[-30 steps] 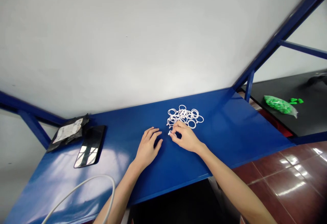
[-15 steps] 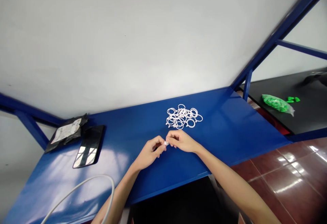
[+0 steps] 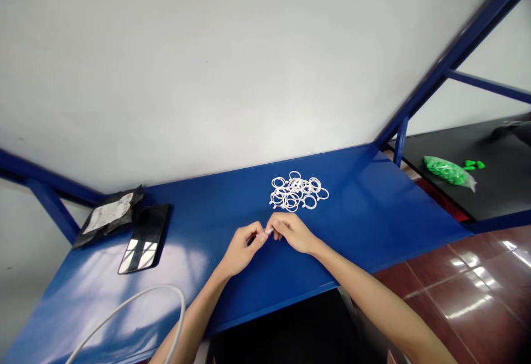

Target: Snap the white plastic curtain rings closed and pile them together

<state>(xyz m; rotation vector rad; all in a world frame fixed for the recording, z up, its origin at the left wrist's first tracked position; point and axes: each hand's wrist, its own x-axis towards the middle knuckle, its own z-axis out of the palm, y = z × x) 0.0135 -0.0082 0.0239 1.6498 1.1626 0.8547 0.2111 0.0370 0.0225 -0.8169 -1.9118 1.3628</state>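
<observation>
A heap of several white plastic rings [image 3: 296, 192] lies on the blue table [image 3: 365, 209], just beyond my hands. My left hand [image 3: 240, 248] and my right hand [image 3: 290, 231] meet over the table's middle, fingertips pinched together. Between them shows a small white ring piece [image 3: 269, 232], mostly covered by the fingers. Both hands hover a little above or rest on the blue surface; I cannot tell which.
A black phone [image 3: 145, 238] and a black packet with a white label [image 3: 110, 214] lie at the table's left. A white cable [image 3: 136, 303] loops near the front left edge. A bag of green parts [image 3: 450, 170] sits on a black table at the right.
My right hand drew back from the ring heap with one small white piece. My left hand lifted from lying flat and joined it, both now pinching the piece.
</observation>
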